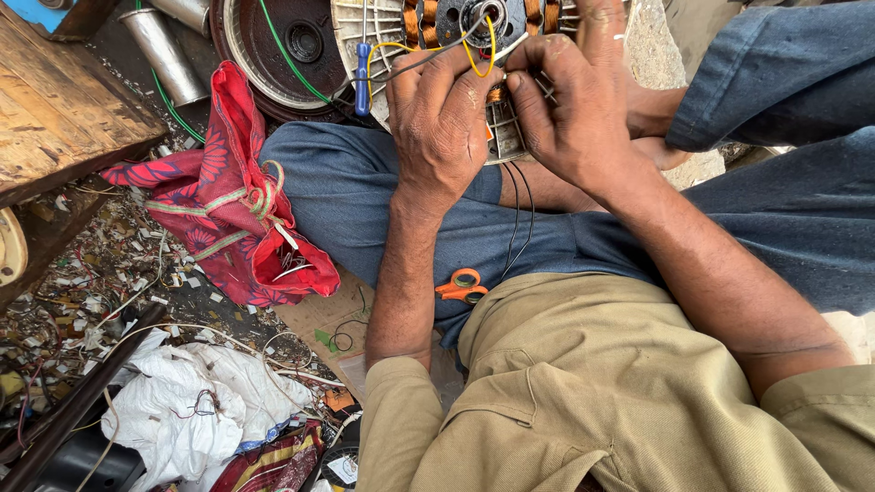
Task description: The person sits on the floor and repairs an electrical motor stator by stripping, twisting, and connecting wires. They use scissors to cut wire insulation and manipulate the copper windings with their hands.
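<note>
Khaki shirt (pixel 583 392) fills the bottom of my view, both forearms reaching up from it. My left hand (pixel 442 114) and right hand (pixel 570 105) meet, fingertips pinched together on thin wires at the fan motor stator (pixel 456 27), which rests against the blue-trousered knees. I judge the stator heavy and rigid, best held by its pale rim; the copper windings (pixel 428 18) and yellow wire (pixel 474 59) look fine and easily snapped. Outward lie a blue screwdriver (pixel 363 77), orange scissors (pixel 462 287), a red patterned cloth bag (pixel 237 200), and a wooden block (pixel 64 100).
</note>
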